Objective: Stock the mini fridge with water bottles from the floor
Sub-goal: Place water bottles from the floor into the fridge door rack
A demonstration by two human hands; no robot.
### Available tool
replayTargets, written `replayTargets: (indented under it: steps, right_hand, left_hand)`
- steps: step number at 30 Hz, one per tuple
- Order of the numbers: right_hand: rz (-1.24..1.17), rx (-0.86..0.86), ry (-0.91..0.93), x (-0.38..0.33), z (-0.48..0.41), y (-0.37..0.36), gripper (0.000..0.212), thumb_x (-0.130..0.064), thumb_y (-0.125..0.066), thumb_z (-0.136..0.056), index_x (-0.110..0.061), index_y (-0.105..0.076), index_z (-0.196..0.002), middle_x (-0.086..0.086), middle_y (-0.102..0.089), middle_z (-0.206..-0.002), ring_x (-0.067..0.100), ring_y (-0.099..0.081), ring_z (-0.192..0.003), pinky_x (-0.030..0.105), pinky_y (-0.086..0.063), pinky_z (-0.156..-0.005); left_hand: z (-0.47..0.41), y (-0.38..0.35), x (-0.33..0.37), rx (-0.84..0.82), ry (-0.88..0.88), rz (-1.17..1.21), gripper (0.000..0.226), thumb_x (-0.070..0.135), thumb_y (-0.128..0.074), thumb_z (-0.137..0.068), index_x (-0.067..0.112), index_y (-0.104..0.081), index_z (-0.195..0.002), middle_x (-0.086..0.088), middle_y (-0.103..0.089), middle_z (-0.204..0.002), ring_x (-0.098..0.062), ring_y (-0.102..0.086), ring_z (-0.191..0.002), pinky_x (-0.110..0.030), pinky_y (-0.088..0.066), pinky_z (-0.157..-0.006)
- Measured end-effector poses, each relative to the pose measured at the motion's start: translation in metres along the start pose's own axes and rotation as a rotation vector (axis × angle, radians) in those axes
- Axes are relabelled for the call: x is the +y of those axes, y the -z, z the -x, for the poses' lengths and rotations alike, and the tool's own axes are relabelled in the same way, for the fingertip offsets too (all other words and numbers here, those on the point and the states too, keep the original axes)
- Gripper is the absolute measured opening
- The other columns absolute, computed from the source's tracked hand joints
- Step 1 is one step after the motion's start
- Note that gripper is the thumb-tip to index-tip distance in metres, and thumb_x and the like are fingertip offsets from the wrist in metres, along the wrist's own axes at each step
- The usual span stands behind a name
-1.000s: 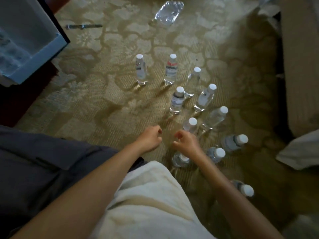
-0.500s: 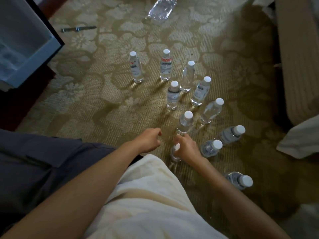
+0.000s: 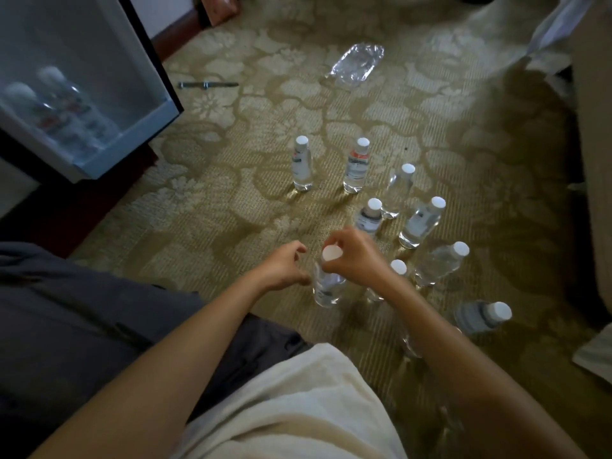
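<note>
My right hand (image 3: 356,256) grips a clear water bottle (image 3: 326,286) by its neck under the white cap, holding it above the carpet. Just left of it, my left hand (image 3: 284,268) has its fingers curled, with the fingertips beside the bottle's body; contact is unclear. Several more white-capped water bottles (image 3: 356,167) stand on the patterned carpet beyond and to the right of my hands. The mini fridge door (image 3: 99,104) stands open at the upper left, and two bottles (image 3: 53,104) show blurred through its shelf.
A crumpled clear plastic wrap (image 3: 357,66) lies on the carpet at the far centre. Near the fridge door lies a thin metal rod (image 3: 207,84). Furniture (image 3: 592,160) borders the right side. My legs fill the lower left.
My right hand took hold of the nearest bottle and lifted it off the carpet toward my left hand. The view tilted up, bringing the fridge door further into sight.
</note>
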State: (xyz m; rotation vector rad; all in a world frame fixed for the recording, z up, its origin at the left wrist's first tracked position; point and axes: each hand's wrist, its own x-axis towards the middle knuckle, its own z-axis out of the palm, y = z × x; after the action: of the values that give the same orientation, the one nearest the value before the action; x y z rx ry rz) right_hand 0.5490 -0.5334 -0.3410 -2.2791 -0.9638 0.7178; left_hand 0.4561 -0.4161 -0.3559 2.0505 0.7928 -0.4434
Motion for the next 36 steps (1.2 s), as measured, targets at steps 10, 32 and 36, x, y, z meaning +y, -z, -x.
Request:
replayTargets:
  steps: [10, 32, 36]
  right_hand:
    - [-0.075, -0.001, 0.316, -0.138, -0.089, 0.043, 0.018, -0.015, -0.077, -0.068, -0.017, -0.062, -0.077, -0.004, -0.059, -0.076, 0.008, -0.055, -0.071, 0.023, -0.046, -0.063]
    - [-0.258, -0.408, 0.284, -0.269, -0.290, -0.029, 0.036, 0.001, -0.055, -0.086, -0.008, -0.050, -0.121, 0.006, -0.056, -0.102, 0.015, -0.056, -0.092, 0.024, -0.052, -0.074]
    - [-0.207, -0.518, 0.336, -0.272, -0.318, -0.074, 0.058, 0.001, -0.070, -0.074, -0.015, -0.047, -0.125, 0.004, -0.055, -0.122, 0.018, -0.053, -0.115, 0.028, -0.053, -0.086]
  left_hand:
    - [-0.009, 0.110, -0.014, 0.317, -0.164, 0.163, 0.065, 0.012, -0.077, -0.066, 0.011, -0.047, -0.124, -0.007, -0.064, -0.106, -0.026, -0.061, -0.094, -0.038, -0.052, -0.080]
    - [-0.039, 0.332, -0.100, 0.957, 0.037, 0.566, 0.067, 0.019, -0.083, -0.062, 0.013, -0.050, -0.120, -0.001, -0.063, -0.108, -0.020, -0.061, -0.101, -0.027, -0.046, -0.082]
    - [-0.045, 0.370, -0.110, 0.847, -0.067, 0.569, 0.070, 0.013, -0.084, -0.059, 0.011, -0.050, -0.121, 0.002, -0.063, -0.098, -0.019, -0.062, -0.099, -0.027, -0.049, -0.081]
